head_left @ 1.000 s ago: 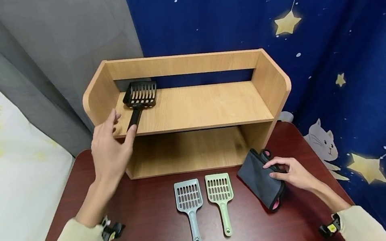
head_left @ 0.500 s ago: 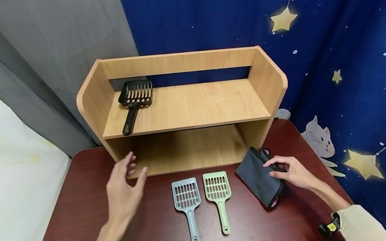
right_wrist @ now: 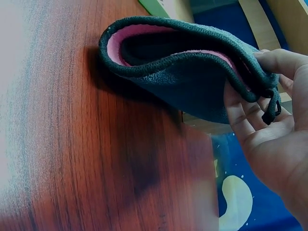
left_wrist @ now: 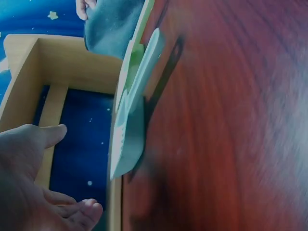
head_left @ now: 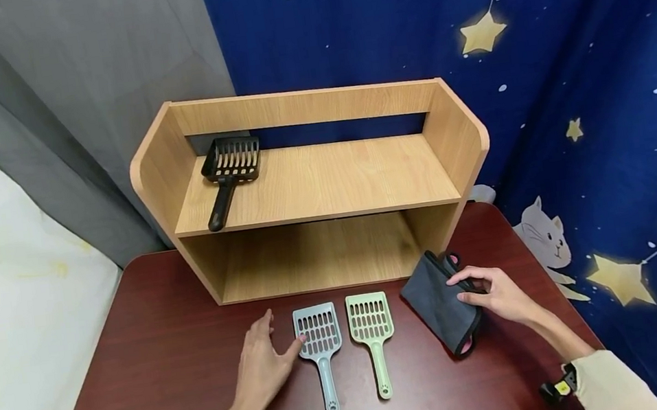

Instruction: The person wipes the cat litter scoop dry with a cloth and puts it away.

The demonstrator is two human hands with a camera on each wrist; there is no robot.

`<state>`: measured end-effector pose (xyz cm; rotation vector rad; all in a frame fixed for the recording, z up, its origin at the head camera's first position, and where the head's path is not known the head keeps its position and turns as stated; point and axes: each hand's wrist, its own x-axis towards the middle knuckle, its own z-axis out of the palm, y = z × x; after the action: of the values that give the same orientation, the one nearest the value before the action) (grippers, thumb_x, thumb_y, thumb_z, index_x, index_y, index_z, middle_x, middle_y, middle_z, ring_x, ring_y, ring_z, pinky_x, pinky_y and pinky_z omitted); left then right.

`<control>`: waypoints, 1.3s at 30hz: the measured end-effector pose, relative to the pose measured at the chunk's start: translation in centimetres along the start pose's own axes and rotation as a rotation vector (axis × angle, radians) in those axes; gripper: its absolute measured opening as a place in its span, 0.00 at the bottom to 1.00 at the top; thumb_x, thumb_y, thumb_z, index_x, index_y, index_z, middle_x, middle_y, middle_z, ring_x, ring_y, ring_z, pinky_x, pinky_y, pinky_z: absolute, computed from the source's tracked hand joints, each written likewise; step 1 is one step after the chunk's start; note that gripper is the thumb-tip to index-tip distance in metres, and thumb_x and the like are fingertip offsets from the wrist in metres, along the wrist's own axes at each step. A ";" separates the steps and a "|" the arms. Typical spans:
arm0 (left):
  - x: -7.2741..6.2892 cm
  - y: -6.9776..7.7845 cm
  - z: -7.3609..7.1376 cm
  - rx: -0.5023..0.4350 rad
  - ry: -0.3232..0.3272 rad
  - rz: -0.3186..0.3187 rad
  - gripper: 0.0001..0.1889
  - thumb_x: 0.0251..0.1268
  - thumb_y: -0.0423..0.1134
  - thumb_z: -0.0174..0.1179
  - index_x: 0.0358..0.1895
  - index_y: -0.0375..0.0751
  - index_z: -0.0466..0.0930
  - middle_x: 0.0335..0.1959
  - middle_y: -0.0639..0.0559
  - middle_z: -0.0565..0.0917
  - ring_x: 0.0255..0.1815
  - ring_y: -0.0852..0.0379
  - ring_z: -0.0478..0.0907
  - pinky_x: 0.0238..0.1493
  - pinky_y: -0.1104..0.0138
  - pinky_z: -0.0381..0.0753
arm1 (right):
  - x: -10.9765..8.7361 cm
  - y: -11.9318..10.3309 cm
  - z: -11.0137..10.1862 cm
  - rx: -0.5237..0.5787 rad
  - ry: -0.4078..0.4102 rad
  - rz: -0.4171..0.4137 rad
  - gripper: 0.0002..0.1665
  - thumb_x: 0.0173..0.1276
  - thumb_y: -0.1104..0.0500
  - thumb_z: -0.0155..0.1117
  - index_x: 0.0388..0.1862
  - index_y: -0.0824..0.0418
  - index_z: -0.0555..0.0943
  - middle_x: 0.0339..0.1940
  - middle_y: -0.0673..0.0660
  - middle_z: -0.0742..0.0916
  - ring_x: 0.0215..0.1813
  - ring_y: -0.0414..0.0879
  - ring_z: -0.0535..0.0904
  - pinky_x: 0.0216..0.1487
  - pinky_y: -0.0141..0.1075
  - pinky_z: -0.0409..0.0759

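Observation:
My left hand hovers beside the light blue litter scoop, thumb and fingers spread, the thumb tip overlapping the scoop's left edge in the head view. To its right lies a green litter scoop. My right hand pinches a folded dark grey cloth by its right edge; the right wrist view shows the pink lining inside the fold and a small loop at the pinched edge. A black litter scoop rests at the left of the upper shelf, handle toward me.
A two-level wooden shelf stands at the back of the dark red table. Behind it hang a grey curtain and a blue star-patterned curtain. A white patterned cloth borders the table's left.
My left hand has come away from the black scoop's handle on the upper shelf, moving down and right to the blue scoop. My right hand keeps its grip on the cloth.

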<state>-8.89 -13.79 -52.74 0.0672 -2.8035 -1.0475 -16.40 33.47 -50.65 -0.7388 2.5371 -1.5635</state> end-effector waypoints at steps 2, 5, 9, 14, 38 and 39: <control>-0.4 -0.1 0.9 0.019 -0.028 -0.023 0.51 0.60 0.55 0.77 0.77 0.24 0.64 0.68 0.28 0.76 0.66 0.32 0.76 0.58 0.38 0.80 | 0.0 0.0 0.1 0.008 0.000 0.003 0.16 0.70 0.70 0.71 0.56 0.64 0.87 0.52 0.65 0.87 0.43 0.42 0.85 0.44 0.31 0.84; -1.2 0.0 2.1 0.044 -0.064 -0.040 0.57 0.56 0.58 0.79 0.77 0.21 0.62 0.69 0.26 0.74 0.69 0.30 0.72 0.59 0.38 0.80 | 0.0 0.0 0.2 0.023 -0.001 0.008 0.16 0.70 0.70 0.71 0.56 0.64 0.86 0.52 0.66 0.87 0.42 0.42 0.86 0.42 0.32 0.85; -2.0 0.4 3.7 0.070 -0.084 -0.035 0.62 0.52 0.60 0.81 0.77 0.17 0.59 0.69 0.22 0.72 0.69 0.29 0.69 0.65 0.40 0.76 | 0.0 0.0 0.2 0.031 -0.001 0.002 0.17 0.70 0.71 0.70 0.56 0.65 0.86 0.52 0.67 0.86 0.41 0.41 0.86 0.41 0.32 0.86; -2.4 1.1 4.9 0.097 -0.058 -0.017 0.65 0.47 0.61 0.82 0.76 0.16 0.58 0.66 0.21 0.72 0.65 0.29 0.71 0.67 0.40 0.74 | 0.1 0.1 0.3 0.031 -0.001 -0.007 0.17 0.70 0.72 0.71 0.56 0.65 0.86 0.52 0.67 0.86 0.40 0.40 0.85 0.40 0.31 0.85; -1.0 -0.3 3.7 0.205 -0.042 0.124 0.46 0.51 0.42 0.81 0.70 0.18 0.71 0.57 0.29 0.80 0.58 0.36 0.77 0.53 0.46 0.84 | -0.1 0.2 0.7 0.027 0.016 0.004 0.17 0.70 0.72 0.70 0.56 0.65 0.86 0.54 0.69 0.87 0.42 0.39 0.85 0.41 0.32 0.85; -0.9 -0.5 3.5 0.204 -0.043 0.124 0.45 0.51 0.42 0.81 0.70 0.19 0.72 0.57 0.30 0.81 0.58 0.36 0.77 0.52 0.46 0.84 | -0.1 0.2 0.7 0.030 0.013 0.004 0.17 0.70 0.72 0.70 0.56 0.65 0.86 0.54 0.69 0.87 0.42 0.39 0.86 0.41 0.32 0.85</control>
<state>-8.56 -11.83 -55.81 -0.1074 -2.9006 -0.7426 -16.21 32.99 -51.18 -0.7223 2.5164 -1.6069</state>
